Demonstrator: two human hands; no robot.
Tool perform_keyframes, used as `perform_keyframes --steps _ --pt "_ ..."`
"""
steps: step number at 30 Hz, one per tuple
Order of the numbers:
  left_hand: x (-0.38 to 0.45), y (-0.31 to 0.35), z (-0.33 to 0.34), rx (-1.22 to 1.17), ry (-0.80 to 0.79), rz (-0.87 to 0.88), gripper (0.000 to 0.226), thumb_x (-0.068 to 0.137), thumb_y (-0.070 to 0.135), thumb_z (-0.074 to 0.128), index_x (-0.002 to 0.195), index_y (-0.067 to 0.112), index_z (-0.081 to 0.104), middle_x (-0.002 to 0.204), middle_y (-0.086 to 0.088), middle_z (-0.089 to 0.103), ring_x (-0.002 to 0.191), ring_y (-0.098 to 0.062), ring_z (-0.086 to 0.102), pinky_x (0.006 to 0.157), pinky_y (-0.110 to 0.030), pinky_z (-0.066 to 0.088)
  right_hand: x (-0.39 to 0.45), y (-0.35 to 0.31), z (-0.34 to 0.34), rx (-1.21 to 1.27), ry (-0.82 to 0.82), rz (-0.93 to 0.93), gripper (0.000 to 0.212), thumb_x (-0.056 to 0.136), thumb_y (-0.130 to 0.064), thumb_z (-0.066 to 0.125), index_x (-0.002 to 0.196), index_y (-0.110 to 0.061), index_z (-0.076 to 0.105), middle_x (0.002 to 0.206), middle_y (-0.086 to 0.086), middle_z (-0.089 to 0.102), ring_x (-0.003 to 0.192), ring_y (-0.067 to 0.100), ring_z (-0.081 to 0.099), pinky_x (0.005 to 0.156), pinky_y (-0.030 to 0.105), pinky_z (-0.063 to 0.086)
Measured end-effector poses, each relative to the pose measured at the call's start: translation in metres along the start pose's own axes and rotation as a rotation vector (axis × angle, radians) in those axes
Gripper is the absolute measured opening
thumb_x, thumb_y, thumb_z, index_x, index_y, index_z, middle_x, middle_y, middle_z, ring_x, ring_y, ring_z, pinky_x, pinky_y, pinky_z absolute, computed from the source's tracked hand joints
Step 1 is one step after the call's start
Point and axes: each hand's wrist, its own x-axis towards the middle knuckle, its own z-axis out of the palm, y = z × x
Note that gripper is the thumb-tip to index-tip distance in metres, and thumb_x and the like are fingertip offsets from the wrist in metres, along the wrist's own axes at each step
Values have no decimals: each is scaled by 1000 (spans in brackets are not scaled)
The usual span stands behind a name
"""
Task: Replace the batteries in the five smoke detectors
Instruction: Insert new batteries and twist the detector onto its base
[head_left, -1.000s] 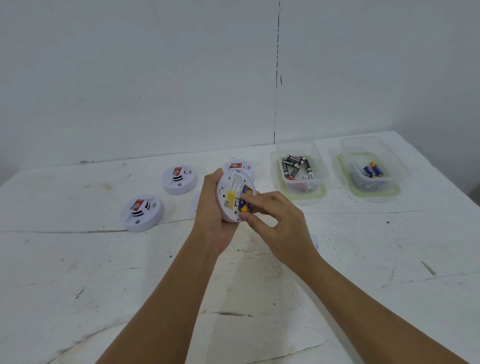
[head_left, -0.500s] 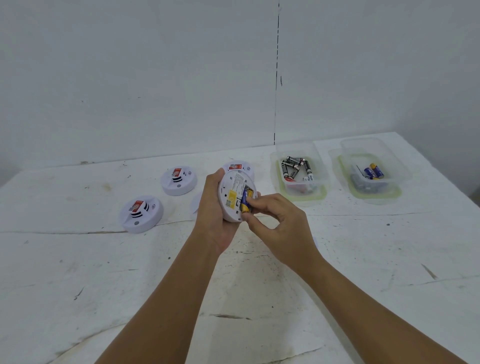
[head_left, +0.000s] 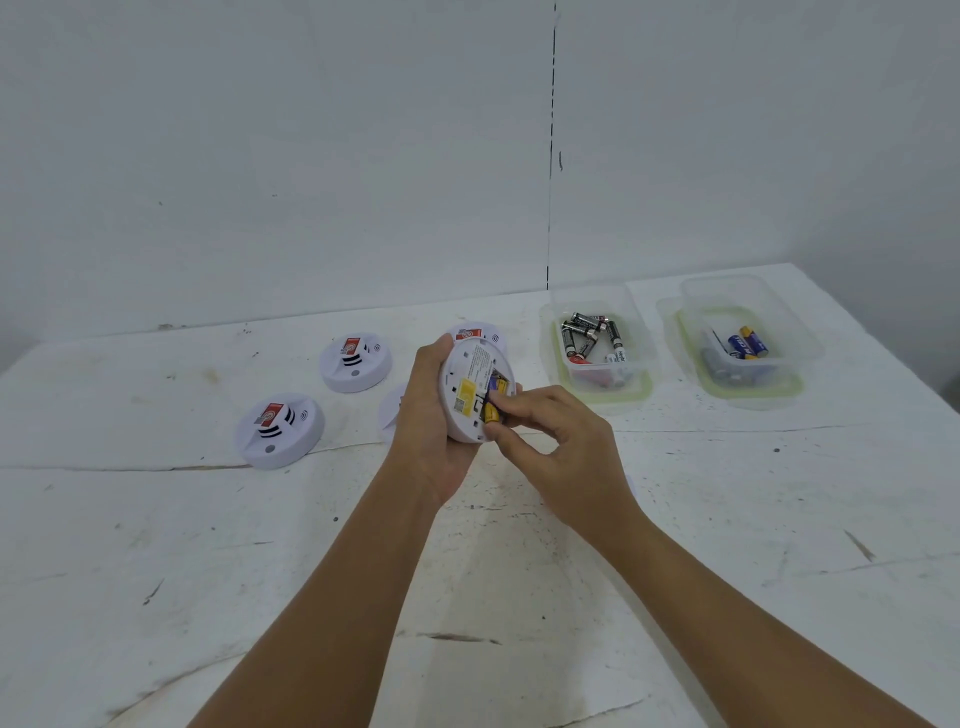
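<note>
Presently, L hand (head_left: 434, 415) grips the raised smoke detector (head_left: 470, 392) by its rim, back side toward the camera, while R hand (head_left: 553, 434) pinches a blue-yellow battery (head_left: 493, 400) at the open compartment. Battery's long axis runs roughly up-down along the slot, R fingertips touching it; seating appears incomplete. Beyond: new-battery tub (head_left: 748, 353) lies far R, nearer R hand; old-battery tub (head_left: 597, 348) between.

A single wide-angle view comes from the person's head, looking forward and down over both forearms onto the white counter (head_left: 156, 545). It sits close to the hands, which fall near the middle of the frame. The counter's far edge and the pale wall (head_left: 260, 156) behind it fill the upper half.
</note>
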Motion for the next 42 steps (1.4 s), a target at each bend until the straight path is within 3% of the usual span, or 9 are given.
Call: perform_keyframes --steps 6,11,15,19,23,28,33,36,42 --pt "3 0 -1 4 0 11 58 96 50 57 138 10 65 117 -16 70 97 -31 65 66 -36 60 1 -1 0 -11 12 12 27 88 -21 84 114 -15 80 105 -7 74 100 7 73 90 31 60" --pt "5 0 -5 27 12 26 54 97 50 56 134 12 67 116 -16 72 100 -31 65 96 -46 50 3 -2 2 -20 -3 12 26 91 -19 80 116 -14 80 107 -8 74 105 4 71 90 23 58" --pt "4 1 -7 12 26 7 51 96 49 59 129 11 69 106 -14 73 90 -26 66 78 -37 50 6 -3 4 102 -28 89 23 88 -12 83 112 -12 80 104 -4 74 98 9 74 88 24 60" --pt "2 3 -8 10 16 11 54 98 49 56 134 10 67 107 -14 72 96 -27 62 75 -35 47 8 -5 6 159 -30 141 23 86 -11 84 109 -12 80 103 -4 75 97 9 75 88 24 60" --pt "0 5 -10 33 16 3 54 98 49 56 136 11 67 107 -13 74 91 -26 67 64 -33 56 6 -9 7 263 -45 283 22 84 -14 87 104 -20 80 100 -5 78 92 13 76 88 37 62" --pt "-1 4 -12 65 -17 -4 55 94 48 58 134 12 68 118 -17 72 105 -35 65 84 -43 53 18 -14 0 401 -114 507 36 72 -15 95 100 -20 73 84 1 72 75 21 63 75 41 55" --pt "-5 4 -14 103 -49 -13 42 96 43 56 123 15 72 110 -14 76 97 -32 70 95 -47 52 25 -13 -11 440 -186 628 61 62 -8 99 107 -11 58 70 1 60 70 16 59 69 30 55" --pt "-8 3 -13 118 -40 -7 35 102 40 50 111 17 74 97 -9 77 85 -26 73 86 -44 56 25 -14 -14 436 -209 684 63 62 -7 98 105 -15 53 65 -3 56 58 7 56 51 18 46" --pt "-7 4 -8 177 -30 18 29 103 35 48 108 19 72 86 -3 75 72 -19 72 69 -37 57 40 -14 -14 449 -241 848 83 48 -11 103 112 -19 50 75 0 60 68 16 58 66 32 48"
